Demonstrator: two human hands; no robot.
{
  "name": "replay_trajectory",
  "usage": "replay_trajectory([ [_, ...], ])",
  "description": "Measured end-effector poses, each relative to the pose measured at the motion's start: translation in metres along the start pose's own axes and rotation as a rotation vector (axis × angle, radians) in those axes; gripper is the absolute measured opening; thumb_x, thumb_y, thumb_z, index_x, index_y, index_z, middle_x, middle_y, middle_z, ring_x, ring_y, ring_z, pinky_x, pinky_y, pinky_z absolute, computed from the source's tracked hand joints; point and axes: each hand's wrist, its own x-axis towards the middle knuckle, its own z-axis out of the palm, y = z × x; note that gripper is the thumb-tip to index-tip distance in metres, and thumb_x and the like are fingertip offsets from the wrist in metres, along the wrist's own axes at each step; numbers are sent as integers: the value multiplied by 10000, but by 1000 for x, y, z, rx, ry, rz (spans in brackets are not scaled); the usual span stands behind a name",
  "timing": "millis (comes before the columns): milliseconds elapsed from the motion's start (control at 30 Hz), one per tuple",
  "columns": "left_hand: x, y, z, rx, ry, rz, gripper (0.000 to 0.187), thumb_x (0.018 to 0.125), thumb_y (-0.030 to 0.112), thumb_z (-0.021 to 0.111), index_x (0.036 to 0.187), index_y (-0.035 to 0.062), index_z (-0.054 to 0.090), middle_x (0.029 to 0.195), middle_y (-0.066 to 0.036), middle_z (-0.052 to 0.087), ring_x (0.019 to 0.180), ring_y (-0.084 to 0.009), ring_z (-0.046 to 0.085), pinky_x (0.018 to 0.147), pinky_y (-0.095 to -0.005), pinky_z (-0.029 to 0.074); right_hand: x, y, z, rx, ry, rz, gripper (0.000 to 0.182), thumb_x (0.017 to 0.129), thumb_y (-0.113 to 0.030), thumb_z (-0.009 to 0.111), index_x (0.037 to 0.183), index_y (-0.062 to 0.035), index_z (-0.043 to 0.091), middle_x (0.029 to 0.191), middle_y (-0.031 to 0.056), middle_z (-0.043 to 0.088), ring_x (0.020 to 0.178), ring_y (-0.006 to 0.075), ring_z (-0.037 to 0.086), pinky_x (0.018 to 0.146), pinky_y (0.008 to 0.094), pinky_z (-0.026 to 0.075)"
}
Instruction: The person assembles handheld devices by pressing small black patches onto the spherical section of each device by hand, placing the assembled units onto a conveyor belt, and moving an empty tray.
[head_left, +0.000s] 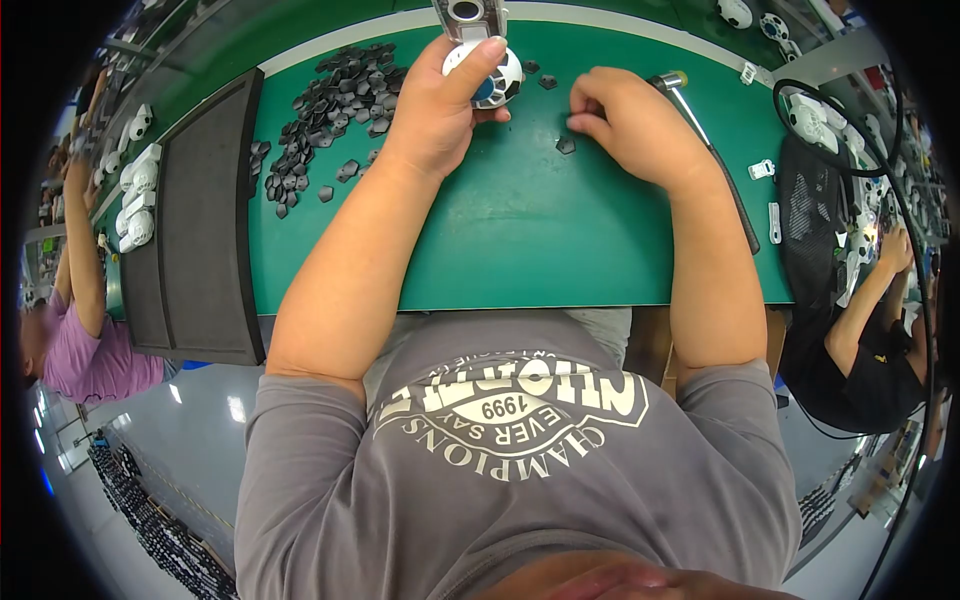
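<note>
Your L hand (437, 110) is closed round a small soccer-patterned ball (511, 78), thumb across the top, fingertips showing on the near side. Your R hand (625, 120) is curled, thumb & index close; can't tell if anything's pinched.

Ball looks like hard plastic: prob. light, stiff, a bit slick on the white. Best held round its sides, w/ pressure kept off the see-through case (485, 22) just beyond the grip, which may be brittle; can't tell if the two are joined.

Loose black piece (566, 146) near your R fingertips: flat, matte, roughly five-sided, prob. thin & light. Pile of similar pcs (345, 100) left of L grip. Hammer (722, 170) right of R hand, long dark handle. Tabletop (530, 250) under both: smooth, green, slightly shiny.
</note>
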Motion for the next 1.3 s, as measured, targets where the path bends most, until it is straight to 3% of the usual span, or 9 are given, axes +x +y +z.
replay_trajectory([
  [67,0,1,2,20,9,11,499,913,403,780,1237,69,600,1023,-27,678,914,-134,667,690,-315,573,-1,-7,-2,36,18,23,160,906,-114,746,1004,-10,672,868,93,675,801,250,660,712,332,525],
  [300,-3,-1,8,296,30,47,501,860,276,841,1232,40,603,1050,-55,693,924,-138,669,712,-319,583,-9,-23,-6,1001,84,12,176,907,-86,765,1040,1,688,930,47,756,783,95,687,634,235,527],
  [433,-3,-7,7,615,54,173,518,835,225,858,1235,24,596,1057,-82,695,918,-139,669,690,-300,575,-12,-39,6,448,464,-202,184,858,-28,789,1026,-2,718,963,67,766,798,123,705,657,256,545],
  [567,-8,-6,11,723,-47,263,517,821,199,869,1224,19,600,1046,-93,695,924,-131,666,661,-274,561,-9,-36,7,148,577,-499,174,817,28,789,981,-10,744,920,70,752,787,164,701,682,270,554],
  [667,-13,4,18,443,-143,-66,515,801,181,883,1208,20,611,1001,-75,685,872,-125,667,645,-266,559,-5,-32,0,149,548,-508,160,820,38,771,968,-18,751,899,74,736,784,189,689,686,278,552],
  [833,-17,11,16,409,-291,-68,492,795,162,888,1185,25,621,944,-50,670,799,-116,659,628,-264,557,-8,-24,-15,427,326,-308,137,841,25,746,964,-33,753,900,81,715,804,214,655,716,298,540],
  [967,-21,15,20,487,-392,-114,487,801,182,887,1181,29,623,906,-28,650,742,-102,639,617,-261,553,-9,-23,-19,281,212,-331,95,850,-9,742,943,-26,742,884,74,691,824,214,634,728,314,515],
  [1133,-24,10,27,501,-343,-113,467,820,208,871,1172,28,622,904,-24,648,735,-85,621,597,-254,532,-12,-17,-15,498,202,-174,93,848,-44,752,939,-31,736,836,66,659,837,221,614,728,334,491],
  [1300,-23,11,28,545,-270,-101,438,840,196,844,1174,33,614,899,-19,651,727,-80,613,599,-247,508,-12,-16,-10,257,232,-297,124,836,-66,773,954,-58,737,837,60,643,855,235,619,753,335,502],
])
